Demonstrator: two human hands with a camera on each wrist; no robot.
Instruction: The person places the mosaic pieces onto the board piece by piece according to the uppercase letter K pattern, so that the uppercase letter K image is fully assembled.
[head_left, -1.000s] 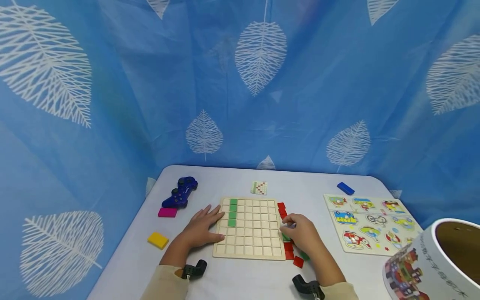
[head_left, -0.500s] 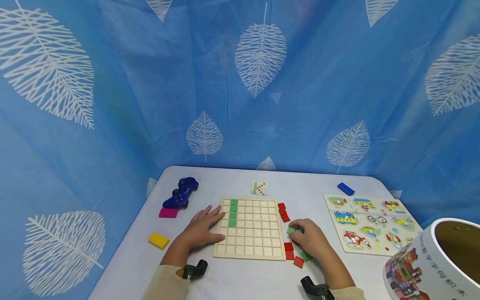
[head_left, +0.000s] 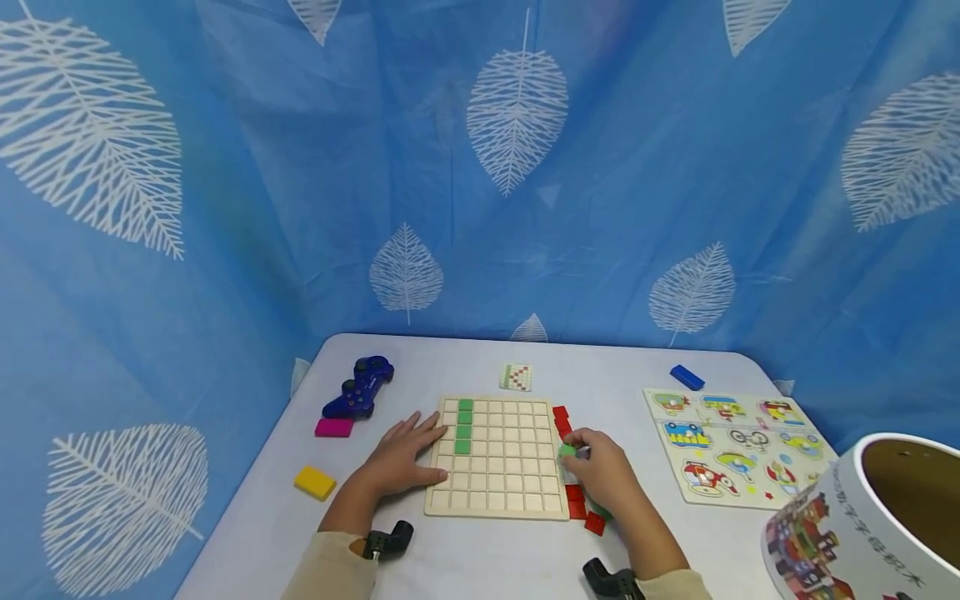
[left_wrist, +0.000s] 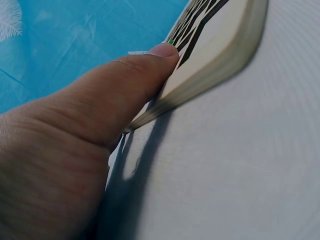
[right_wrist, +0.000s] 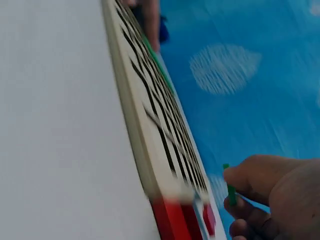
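Observation:
A light wooden grid board [head_left: 504, 482] lies on the table, with several green square tiles [head_left: 463, 432] set in a column near its left side. Across the board's left edge lies my left hand [head_left: 401, 457], fingers spread; its thumb [left_wrist: 135, 70] reaches onto the frame in the left wrist view. My right hand [head_left: 604, 470] pinches one green tile [right_wrist: 231, 192] between thumb and finger, at the board's right edge. Red tiles [head_left: 574, 502] lie along that edge, below and above the hand. Part of the loose pile is hidden under the right hand.
A small pattern card [head_left: 517, 377] lies behind the board. At left are a blue game controller [head_left: 360, 389], a pink block [head_left: 333, 427] and a yellow block [head_left: 315, 482]. At right are a picture puzzle board [head_left: 738, 450], a blue block [head_left: 687, 377] and a large white bucket [head_left: 828, 517].
My right hand moved right over the loose tiles, took up a green tile, and came back left to the board's edge with it. The left hand has stayed in place.

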